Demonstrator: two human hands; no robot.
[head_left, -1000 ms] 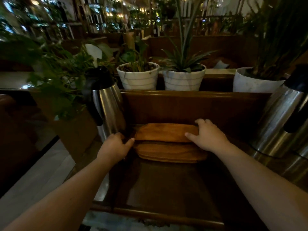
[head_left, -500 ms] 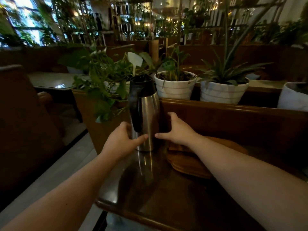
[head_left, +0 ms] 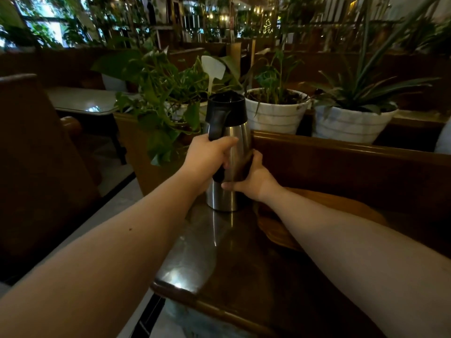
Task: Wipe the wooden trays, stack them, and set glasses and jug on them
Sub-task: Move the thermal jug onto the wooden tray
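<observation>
Steel thermos jug (head_left: pixel 228 157) stands upright on the desk (head_left: pixel 219 272) — left hand (head_left: pixel 207 157) fingers curled round its handle, right hand (head_left: pixel 251 181) fingers cupping its side; stacked wooden trays (head_left: pixel 278 230) lie just right.

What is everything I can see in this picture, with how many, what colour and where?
Steel jug with black lid and handle: one, silver and black, upright at the table's left end.
Oval wooden trays: stacked, count unclear, brown, right of the jug, partly behind the right forearm.
Dark wooden table: one, glossy brown, foreground.
White ribbed plant pots: two clearly seen, behind the wooden partition.
Left hand: on the jug's handle.
Right hand: against the jug's body.
</observation>
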